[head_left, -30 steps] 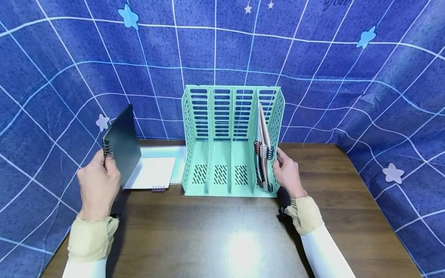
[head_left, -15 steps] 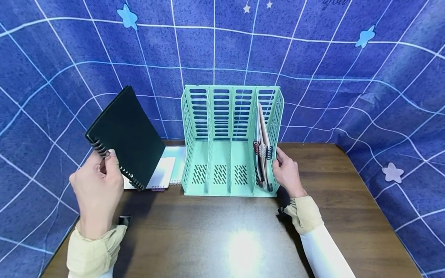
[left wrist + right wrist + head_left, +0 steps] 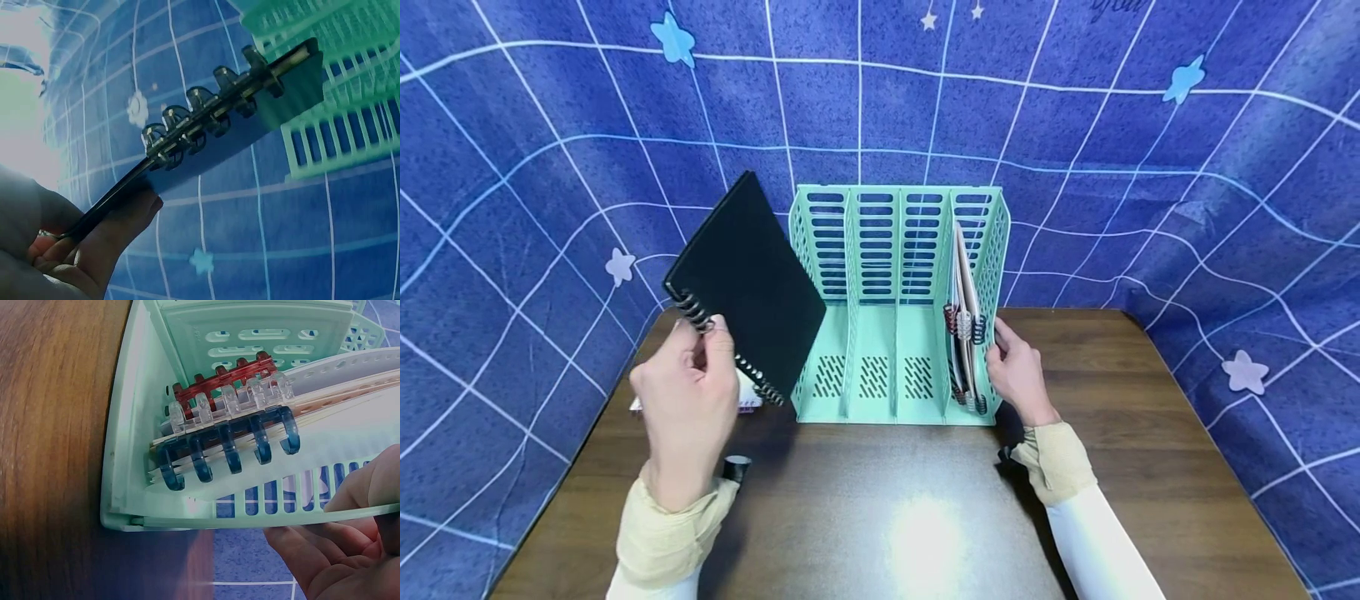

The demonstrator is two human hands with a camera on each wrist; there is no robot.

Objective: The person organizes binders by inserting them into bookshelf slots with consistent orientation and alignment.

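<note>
My left hand (image 3: 688,408) pinches a black spiral notebook (image 3: 752,283) by its bound edge. The notebook hangs tilted in the air, overlapping the left side of a mint-green desktop file rack (image 3: 874,325). In the left wrist view, the notebook's black rings (image 3: 197,109) stand out beyond my thumb. My right hand (image 3: 1021,371) grips the rack's right side wall. The right wrist view has the thumb on one side of that wall and the fingers on the other. Several ring-bound notebooks (image 3: 966,287), with red, clear and dark blue rings, stand in the rack's rightmost compartment.
Behind the black notebook and my left hand, a white notebook (image 3: 748,392) lies on the brown wooden table (image 3: 850,500), mostly hidden. A blue gridded cloth (image 3: 1075,125) with stars hangs behind and beside the table.
My left hand has lifted the black notebook off the pile at the left, turned its cover into view and carried it right toward the rack. The right hand has stayed put.
</note>
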